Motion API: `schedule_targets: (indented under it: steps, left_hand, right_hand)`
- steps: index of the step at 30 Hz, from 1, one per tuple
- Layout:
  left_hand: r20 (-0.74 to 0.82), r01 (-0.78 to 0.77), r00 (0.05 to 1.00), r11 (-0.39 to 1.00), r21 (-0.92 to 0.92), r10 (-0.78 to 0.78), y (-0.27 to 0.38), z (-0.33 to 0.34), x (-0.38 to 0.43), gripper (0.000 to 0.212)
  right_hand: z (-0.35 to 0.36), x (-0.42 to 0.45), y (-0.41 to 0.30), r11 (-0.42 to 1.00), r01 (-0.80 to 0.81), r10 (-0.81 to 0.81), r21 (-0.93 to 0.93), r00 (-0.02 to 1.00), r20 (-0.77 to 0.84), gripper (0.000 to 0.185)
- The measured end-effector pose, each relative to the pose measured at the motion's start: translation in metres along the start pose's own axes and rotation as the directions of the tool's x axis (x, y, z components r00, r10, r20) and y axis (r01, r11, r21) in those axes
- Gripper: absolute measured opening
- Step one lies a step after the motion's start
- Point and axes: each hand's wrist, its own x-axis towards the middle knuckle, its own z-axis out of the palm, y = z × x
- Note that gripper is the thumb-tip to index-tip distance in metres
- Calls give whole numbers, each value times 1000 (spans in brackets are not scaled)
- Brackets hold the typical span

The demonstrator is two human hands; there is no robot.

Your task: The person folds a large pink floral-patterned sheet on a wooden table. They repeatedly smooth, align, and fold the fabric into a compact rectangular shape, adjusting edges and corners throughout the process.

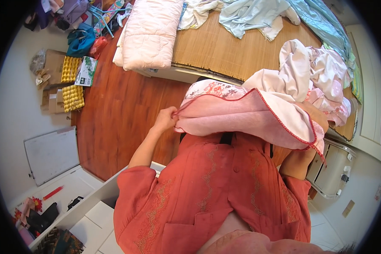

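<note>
A pink and white floral cloth (231, 117) with red overlocked edges stretches across in front of my body. At its left corner my left hand (166, 119) grips the gathered edge. My right hand (314, 114) is at the cloth's right part, with its fingers partly hidden by the fabric. From there the cloth runs on to a crumpled pale pink pile (327, 73) on the bed's bamboo mat (216, 47). A loose red thread end dangles at the lower right corner.
On the bed lie a folded pink quilt (150, 35) and light blue cloth (257, 16). Yellow egg trays (73, 98) and cardboard stand by the left wall, above a whiteboard (52, 155). A suitcase (328, 170) is at my right. Behind me is a white partition (79, 203).
</note>
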Motion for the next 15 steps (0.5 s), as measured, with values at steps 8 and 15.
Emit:
schedule_targets:
  steps: [8,15]
  left_hand:
    - [-113,114,805,339,-934,-582,-9,-55,35,14]
    - [140,282,938,458,-843,-318,6,-97,30,13]
  right_hand:
    - [7,-2,-3,1000,-26,25,12,1000,12,50]
    - [-4,-8,10,998,-36,38,42,999,-37,58]
